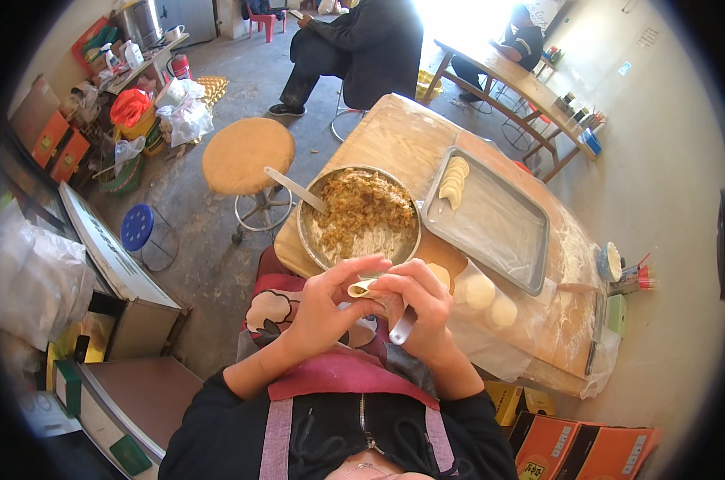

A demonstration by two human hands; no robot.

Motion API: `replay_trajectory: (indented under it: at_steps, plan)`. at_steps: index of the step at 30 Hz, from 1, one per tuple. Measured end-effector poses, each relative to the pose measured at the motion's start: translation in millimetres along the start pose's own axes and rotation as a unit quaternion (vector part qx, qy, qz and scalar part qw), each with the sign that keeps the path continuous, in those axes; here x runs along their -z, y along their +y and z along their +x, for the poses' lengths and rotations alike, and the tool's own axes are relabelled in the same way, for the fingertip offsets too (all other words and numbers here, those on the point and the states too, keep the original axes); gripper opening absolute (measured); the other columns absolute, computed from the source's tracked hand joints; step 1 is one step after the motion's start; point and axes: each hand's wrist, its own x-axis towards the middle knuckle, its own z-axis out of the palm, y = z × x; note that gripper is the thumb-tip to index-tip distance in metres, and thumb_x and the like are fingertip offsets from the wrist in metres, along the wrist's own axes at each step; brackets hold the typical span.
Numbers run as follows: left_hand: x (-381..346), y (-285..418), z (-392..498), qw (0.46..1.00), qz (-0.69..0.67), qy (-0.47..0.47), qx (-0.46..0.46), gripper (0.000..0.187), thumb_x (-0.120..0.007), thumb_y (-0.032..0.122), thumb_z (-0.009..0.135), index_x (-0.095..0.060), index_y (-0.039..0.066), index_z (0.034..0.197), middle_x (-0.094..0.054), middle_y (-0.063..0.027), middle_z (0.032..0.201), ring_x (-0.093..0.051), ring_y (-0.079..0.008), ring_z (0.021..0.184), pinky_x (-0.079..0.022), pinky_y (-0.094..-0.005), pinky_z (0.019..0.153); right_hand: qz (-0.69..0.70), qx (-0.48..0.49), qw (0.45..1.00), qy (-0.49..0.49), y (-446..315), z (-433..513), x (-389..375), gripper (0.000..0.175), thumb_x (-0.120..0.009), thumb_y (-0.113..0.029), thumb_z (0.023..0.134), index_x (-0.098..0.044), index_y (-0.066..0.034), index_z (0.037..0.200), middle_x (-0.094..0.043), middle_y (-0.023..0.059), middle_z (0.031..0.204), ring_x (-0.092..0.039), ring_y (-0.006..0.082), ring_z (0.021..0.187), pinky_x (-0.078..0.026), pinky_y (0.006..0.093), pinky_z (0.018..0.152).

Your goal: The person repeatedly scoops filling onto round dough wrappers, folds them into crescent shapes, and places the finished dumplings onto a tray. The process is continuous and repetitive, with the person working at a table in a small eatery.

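Note:
My left hand (332,306) and my right hand (419,300) meet over my lap, both pinching a folded dough wrapper (360,288) whose left end gapes. A metal utensil handle (403,327) juts down from my right palm. Just beyond my hands, a round metal bowl (305,240) holds chopped filling (362,204), with a flat metal spatula (296,191) resting in it. To its right lies a metal tray (494,222) lined with plastic film, bearing a row of folded dumplings (454,180). Round dough wrappers (479,292) lie near my right hand.
The wooden table (398,132) has flour at its right side and a small bowl (609,262). A round-topped stool (248,156) stands left of the table. Beyond it sits a person (368,48); another person (521,42) is at a far table. Orange boxes (584,447) stand lower right.

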Motion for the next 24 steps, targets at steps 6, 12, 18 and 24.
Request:
replay_trajectory:
  at_steps: [6,12,18,24]
  plan:
    - [2.6,0.2,-1.1,0.998,0.032,-0.002,0.059,0.036,-0.065,-0.001,0.097,-0.066,-0.002,0.133,-0.071,-0.0068,0.101,-0.065,-0.0092,0.076,-0.055,-0.0248,0.068,0.005,-0.004,0.999,-0.046,-4.2,2.1,9.5,0.03,-0.08,0.003,0.07,-0.075,-0.0071,0.098,-0.065,0.0082,0.091,-0.066,0.0245,0.072,-0.053,0.0342,0.06]
    - [4.4,-1.0,2.0,0.992,0.124,-0.005,0.022,0.031,-0.067,0.001,0.096,-0.069,-0.003,0.126,-0.071,-0.0094,0.097,-0.066,-0.0117,0.079,-0.055,-0.0277,0.071,0.002,-0.015,0.997,-0.075,1.1,7.0,11.4,0.032,-0.078,0.005,0.071,-0.075,-0.006,0.101,-0.066,0.0078,0.092,-0.068,0.0251,0.076,-0.055,0.0358,0.062]
    - [9.0,-12.6,7.0,0.984,0.171,-0.015,-0.036,0.028,-0.07,0.002,0.093,-0.07,-0.004,0.12,-0.073,-0.011,0.101,-0.068,-0.0142,0.09,-0.056,-0.0315,0.081,0.014,-0.013,0.998,-0.054,12.3,-5.5,3.5,0.03,-0.077,0.005,0.073,-0.075,-0.0042,0.102,-0.066,0.0097,0.089,-0.068,0.0264,0.075,-0.054,0.0352,0.062]
    - [6.5,-5.3,10.3,0.997,0.056,-0.019,0.049,0.027,-0.071,0.0,0.092,-0.07,-0.006,0.118,-0.074,-0.0087,0.1,-0.069,-0.0113,0.094,-0.056,-0.0278,0.082,0.002,-0.023,0.997,-0.067,10.4,4.1,4.4,0.021,-0.079,0.001,0.074,-0.076,-0.004,0.094,-0.067,0.0089,0.086,-0.067,0.0245,0.075,-0.052,0.0341,0.063]
